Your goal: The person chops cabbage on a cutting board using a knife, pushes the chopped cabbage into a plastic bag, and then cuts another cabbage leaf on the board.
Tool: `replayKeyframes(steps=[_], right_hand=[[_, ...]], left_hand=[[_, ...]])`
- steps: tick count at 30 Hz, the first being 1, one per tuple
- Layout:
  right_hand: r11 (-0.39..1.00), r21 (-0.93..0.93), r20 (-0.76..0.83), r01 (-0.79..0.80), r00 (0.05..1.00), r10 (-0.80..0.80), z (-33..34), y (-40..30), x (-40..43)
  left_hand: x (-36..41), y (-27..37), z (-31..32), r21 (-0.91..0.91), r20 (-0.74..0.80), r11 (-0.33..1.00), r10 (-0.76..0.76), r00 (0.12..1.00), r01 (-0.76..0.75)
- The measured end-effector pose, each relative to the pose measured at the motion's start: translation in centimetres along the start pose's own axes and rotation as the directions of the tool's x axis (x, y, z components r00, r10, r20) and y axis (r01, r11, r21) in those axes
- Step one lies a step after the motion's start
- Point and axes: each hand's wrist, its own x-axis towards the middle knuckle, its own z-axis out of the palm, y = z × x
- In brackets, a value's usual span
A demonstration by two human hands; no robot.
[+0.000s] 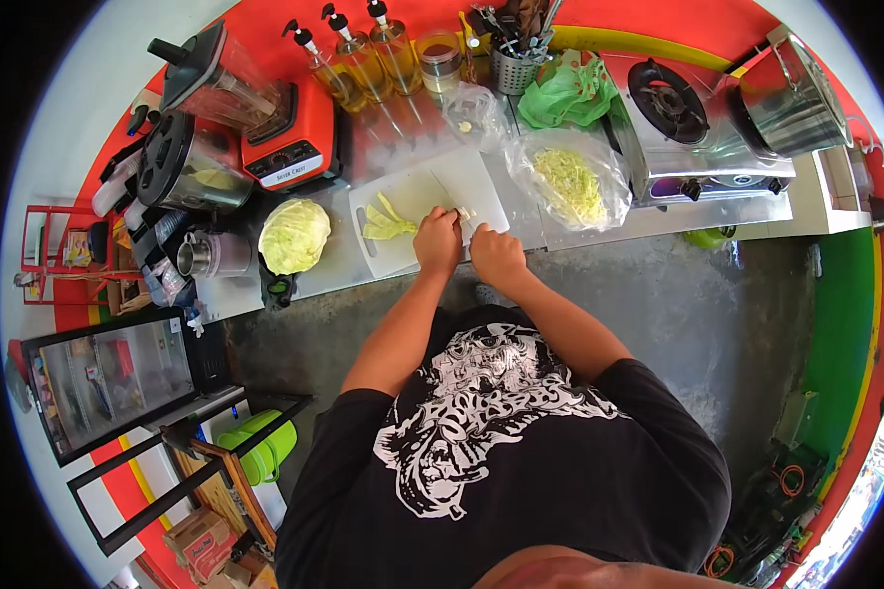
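Observation:
A white cutting board (490, 188) lies on the steel counter. On its left part are pale green cabbage leaf pieces (390, 222); my left hand (439, 239) is closed over their right end. Small whitish cut bits (465, 213) show by its fingertips. My right hand (498, 254) is in a fist at the board's near right edge, around what looks like a knife handle; a thin blade (448, 190) seems to reach away over the board, hard to make out. Left of the board sits a cabbage head (295, 235). A clear plastic bag (615, 195) with shredded cabbage (569, 185) lies right of the board.
A red blender (291, 151), pump bottles (394, 55) and a utensil holder (514, 72) line the back. At right stand a gas stove (707, 166) and a steel pot (795, 103). A green plastic bag (569, 92) lies by the stove; a metal cup (199, 256) is at left.

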Motion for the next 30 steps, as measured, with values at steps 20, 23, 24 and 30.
replayKeyframes(steps=[20,23,24,30], right_hand=[[0.998,-0.059,0.038,0.029,0.999,-0.027,0.0,-0.2,0.2],[0.998,0.058,0.078,-0.028,0.997,0.024,0.8,0.4,0.8],[0.998,0.057,0.080,-0.027,0.997,0.022,0.7,0.4,0.9],[0.997,-0.037,0.089,0.067,0.994,-0.063,-1.9,-0.7,-0.1]], left_hand=[[0.1,-0.1,-0.1,0.086,0.010,0.995,0.058,0.998,-0.059],[0.1,0.3,-0.1,0.029,-0.031,0.997,0.073,0.997,-0.072],[0.2,0.2,-0.2,0.035,-0.003,0.998,0.060,0.998,-0.060],[-0.2,-0.4,0.2,0.032,0.012,0.999,0.039,0.999,-0.040]])
